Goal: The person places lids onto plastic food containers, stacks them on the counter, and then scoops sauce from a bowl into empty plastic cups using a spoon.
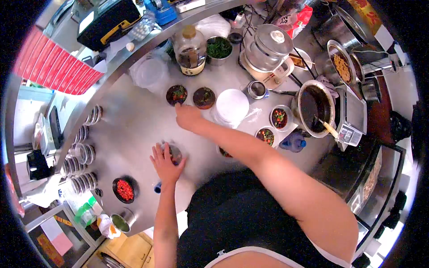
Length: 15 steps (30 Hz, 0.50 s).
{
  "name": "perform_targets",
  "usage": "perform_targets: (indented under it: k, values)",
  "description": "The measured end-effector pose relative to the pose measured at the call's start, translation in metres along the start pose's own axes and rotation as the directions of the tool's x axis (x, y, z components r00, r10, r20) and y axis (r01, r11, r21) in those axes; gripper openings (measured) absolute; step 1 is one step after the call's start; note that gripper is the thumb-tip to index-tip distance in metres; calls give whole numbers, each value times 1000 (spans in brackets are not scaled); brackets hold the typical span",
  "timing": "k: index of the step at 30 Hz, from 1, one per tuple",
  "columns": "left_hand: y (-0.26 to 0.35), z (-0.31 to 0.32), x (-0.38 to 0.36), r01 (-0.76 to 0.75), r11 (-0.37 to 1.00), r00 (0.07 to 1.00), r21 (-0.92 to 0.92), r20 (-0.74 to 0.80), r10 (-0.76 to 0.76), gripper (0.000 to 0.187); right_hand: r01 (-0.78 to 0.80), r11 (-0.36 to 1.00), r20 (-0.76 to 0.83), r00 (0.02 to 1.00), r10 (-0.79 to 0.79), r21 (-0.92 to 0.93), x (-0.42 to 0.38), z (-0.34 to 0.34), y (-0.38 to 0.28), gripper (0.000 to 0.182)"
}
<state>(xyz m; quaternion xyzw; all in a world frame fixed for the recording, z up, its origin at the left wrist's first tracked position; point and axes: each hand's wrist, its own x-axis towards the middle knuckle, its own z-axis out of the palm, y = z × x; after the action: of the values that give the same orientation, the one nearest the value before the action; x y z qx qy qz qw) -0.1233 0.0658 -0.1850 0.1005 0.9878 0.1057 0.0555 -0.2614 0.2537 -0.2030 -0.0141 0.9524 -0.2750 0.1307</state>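
Note:
My left hand [168, 169] is spread over a small round container [176, 154] on the steel table, its fingers apart and partly covering it. My right hand [188, 119] reaches to the near rim of a small bowl of dark sauce [177, 94] topped with chopped red and green bits. Its fingers are curled together, and anything between them is hidden. Beside that bowl stands a similar sauce bowl [204, 97]. A stack of white round lids [232, 106] lies to the right of both bowls. Another bowl shows partly under my right forearm.
A black bowl of chopped red chili [124, 190] stands at the lower left. Stacked containers [83, 183] line the left edge. To the right are two more sauce bowls [279, 117] and a big pot of dark liquid [314, 107] with a ladle. A glass jar [189, 51] and an electric pot [269, 47] stand behind.

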Motion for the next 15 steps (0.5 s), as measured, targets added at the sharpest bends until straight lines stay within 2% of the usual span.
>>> perform_targets:
  k: [1, 3, 5, 7, 10, 11, 13, 14, 15]
  values:
    - [-10, 0, -2, 41, 999, 998, 1, 43, -41, 93, 27, 999, -12, 1000, -27, 17, -2, -3, 1, 35]
    - [-30, 2, -7, 123, 992, 992, 41, 11, -123, 91, 83, 996, -37, 996, -82, 44, -25, -9, -4, 32]
    - [-41, -2, -7, 174, 983, 984, 64, -32, -172, 89, 95, 993, 32, 995, -98, 70, -45, -7, -1, 32]
    - [-49, -10, -4, 211, 975, 976, 73, -77, -206, 84, 172, 985, 157, 972, -174, 28, -74, -8, 2, 35]
    - [-76, -2, 24, 38, 989, 974, -146, -215, -69, 73, 298, 955, 334, 899, -283, 8, -109, 2, 14, 34]
    - [-60, -24, 50, -122, 987, 941, -109, -328, 80, 58, 333, 943, 399, 864, -307, 5, -116, 3, 20, 34]
    - [-29, -62, 110, -268, 951, 923, -156, -323, 208, 43, 375, 923, 334, 862, -382, 86, -133, -15, 19, 33]
    - [-11, -75, 138, -274, 960, 910, -57, -338, 240, 34, 395, 910, 302, 859, -414, 124, -141, -27, 17, 32]
    - [2, -83, 170, -311, 942, 907, -124, -336, 255, 30, 416, 894, 266, 854, -447, 166, -147, -36, 16, 31]
